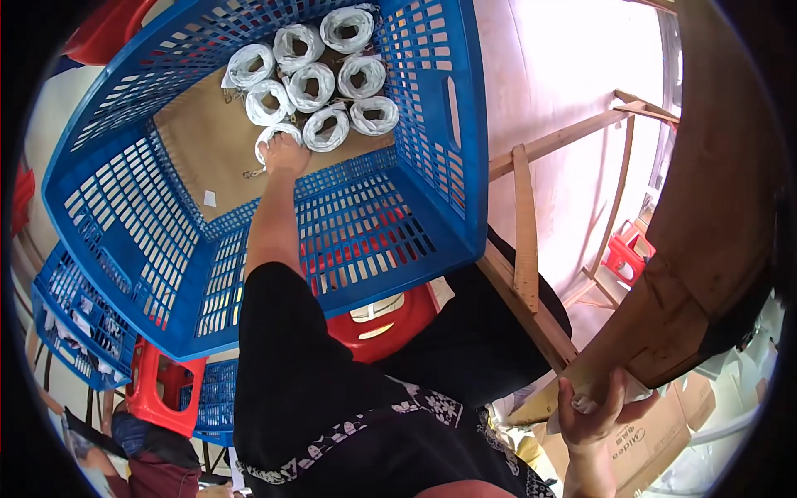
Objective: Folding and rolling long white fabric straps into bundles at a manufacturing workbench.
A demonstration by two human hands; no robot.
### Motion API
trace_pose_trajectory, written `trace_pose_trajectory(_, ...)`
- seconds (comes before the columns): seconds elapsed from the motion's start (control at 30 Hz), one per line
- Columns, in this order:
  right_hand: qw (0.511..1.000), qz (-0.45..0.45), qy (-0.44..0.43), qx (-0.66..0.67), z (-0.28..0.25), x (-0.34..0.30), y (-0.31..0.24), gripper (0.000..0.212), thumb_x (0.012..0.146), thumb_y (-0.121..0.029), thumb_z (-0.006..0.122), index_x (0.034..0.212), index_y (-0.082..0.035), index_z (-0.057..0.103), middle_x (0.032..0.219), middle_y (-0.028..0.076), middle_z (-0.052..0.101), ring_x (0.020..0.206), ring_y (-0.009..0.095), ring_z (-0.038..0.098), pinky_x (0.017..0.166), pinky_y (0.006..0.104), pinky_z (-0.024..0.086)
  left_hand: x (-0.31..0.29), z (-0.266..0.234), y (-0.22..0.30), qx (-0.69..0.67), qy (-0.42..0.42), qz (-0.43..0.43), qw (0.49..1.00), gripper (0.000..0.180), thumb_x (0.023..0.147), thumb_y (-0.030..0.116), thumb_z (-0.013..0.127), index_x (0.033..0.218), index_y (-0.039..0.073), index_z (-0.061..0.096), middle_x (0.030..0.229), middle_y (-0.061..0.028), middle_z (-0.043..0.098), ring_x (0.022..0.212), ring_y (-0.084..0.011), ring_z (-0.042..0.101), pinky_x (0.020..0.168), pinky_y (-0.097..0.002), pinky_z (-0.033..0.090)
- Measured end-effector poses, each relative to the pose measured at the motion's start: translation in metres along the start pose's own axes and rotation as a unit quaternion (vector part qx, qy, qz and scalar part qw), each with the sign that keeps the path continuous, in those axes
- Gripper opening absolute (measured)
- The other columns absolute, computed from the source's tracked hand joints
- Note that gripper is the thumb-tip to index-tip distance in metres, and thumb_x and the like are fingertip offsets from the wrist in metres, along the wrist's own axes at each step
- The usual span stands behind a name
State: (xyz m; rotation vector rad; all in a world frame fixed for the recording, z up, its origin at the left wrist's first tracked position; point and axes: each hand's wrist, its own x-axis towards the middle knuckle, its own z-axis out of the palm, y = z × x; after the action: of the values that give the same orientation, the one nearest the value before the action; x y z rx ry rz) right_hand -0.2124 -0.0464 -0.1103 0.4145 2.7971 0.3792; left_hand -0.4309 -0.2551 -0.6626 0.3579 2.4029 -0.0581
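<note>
My left hand (pixel 285 155) reaches down into a large blue plastic basket (pixel 349 257), its fingers closed on the rim of a white ring-shaped roll (pixel 267 137). This roll stands at the near left of a cluster of similar white rolls (pixel 311 86), set close together in rows with their hollow middles facing up. Small metal clips or chain ends (pixel 252 174) stick out beside some of them. At the lower right, my right hand (pixel 594 411) is closed on a crumpled white piece (pixel 586 403) by the edge of a wooden table (pixel 631 349). How far that piece extends is hidden.
Brown cardboard (pixel 191 141) lines the basket floor. Beneath the basket is a red plastic stool (pixel 386 324); another red stool (pixel 158 386) and more blue baskets (pixel 83 324) stand left. A wooden frame (pixel 525 224) is at right, a cardboard box (pixel 656 440) below. Another person (pixel 158 452) sits lower left.
</note>
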Motion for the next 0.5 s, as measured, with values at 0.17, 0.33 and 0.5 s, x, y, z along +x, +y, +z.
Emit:
trace_pose_trajectory(0.17, 1.0, -0.003, 0.002, 0.023, -0.007, 0.009, -0.011, 0.075, 0.066, -0.023, 0.079, 0.128, -0.004, 0.041, 0.14, 0.029, 0.01, 0.129, 0.049, 0.016, 0.104, 0.0523, 0.02, -0.004, 0.023, -0.026, -0.061, 0.092, 0.075, 0.991, 0.041, 0.072, 0.031, 0.065, 0.099, 0.001, 0.06, 0.1, -0.013, 0.058, 0.095, -0.0291, 0.055, 0.087, -0.0413, 0.039)
trace_pose_trajectory(0.33, 0.999, 0.005, -0.004, 0.045, -0.014, 0.026, -0.007, 0.061, 0.062, -0.033, 0.081, 0.113, -0.008, 0.058, 0.136, 0.027, 0.019, 0.127, 0.052, 0.018, 0.101, 0.0588, 0.024, -0.081, -0.034, 0.03, -0.137, 0.189, 0.065, 0.97, 0.042, 0.071, 0.024, 0.064, 0.104, 0.0, 0.057, 0.098, -0.0173, 0.058, 0.091, -0.0341, 0.055, 0.078, -0.0438, 0.044)
trace_pose_trajectory(0.5, 0.984, -0.008, 0.039, 0.174, -0.014, 0.027, 0.008, 0.076, 0.06, -0.042, 0.074, 0.128, -0.023, 0.047, 0.145, 0.012, 0.023, 0.133, 0.04, 0.017, 0.101, 0.0625, 0.017, -0.218, -0.109, 0.081, -0.467, 0.127, 0.221, 0.846, 0.035, 0.085, 0.013, 0.059, 0.115, -0.004, 0.052, 0.1, -0.0148, 0.06, 0.093, -0.0238, 0.057, 0.086, -0.0321, 0.043)
